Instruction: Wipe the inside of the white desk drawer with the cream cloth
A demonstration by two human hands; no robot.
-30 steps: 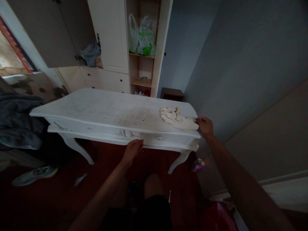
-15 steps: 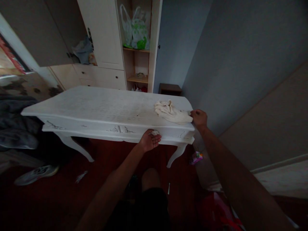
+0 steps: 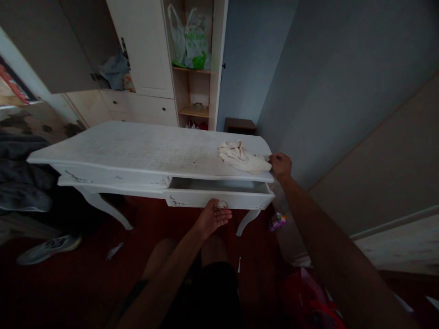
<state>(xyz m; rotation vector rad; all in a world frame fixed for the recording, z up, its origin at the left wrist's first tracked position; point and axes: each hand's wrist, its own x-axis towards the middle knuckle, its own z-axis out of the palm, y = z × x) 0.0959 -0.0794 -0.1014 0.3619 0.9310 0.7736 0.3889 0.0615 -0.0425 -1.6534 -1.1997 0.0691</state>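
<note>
My left hand [image 3: 214,220] has the pale, flower-shaped knob [image 3: 221,205] of the right drawer [image 3: 197,198] between thumb and fingers. This drawer stands partly out from the white table [image 3: 137,144], and a strip of its inside shows. At the table's right edge is my right hand [image 3: 281,165], its fingers curled. A crumpled cream cloth [image 3: 242,157] lies on the tabletop and reaches to those fingers. Whether they grip the cloth or the table edge I cannot tell.
Behind the table stand a white cabinet [image 3: 144,55] and shelves with a plastic bag [image 3: 196,43]. A grey wall [image 3: 336,91] runs along the right. On the floor are a shoe [image 3: 51,249], a small purple box [image 3: 277,221] and a red bag [image 3: 302,297].
The right drawer has come out of the table toward me, pulled by my left hand on the knob. My right hand has stayed at the table's right edge beside the cloth.
</note>
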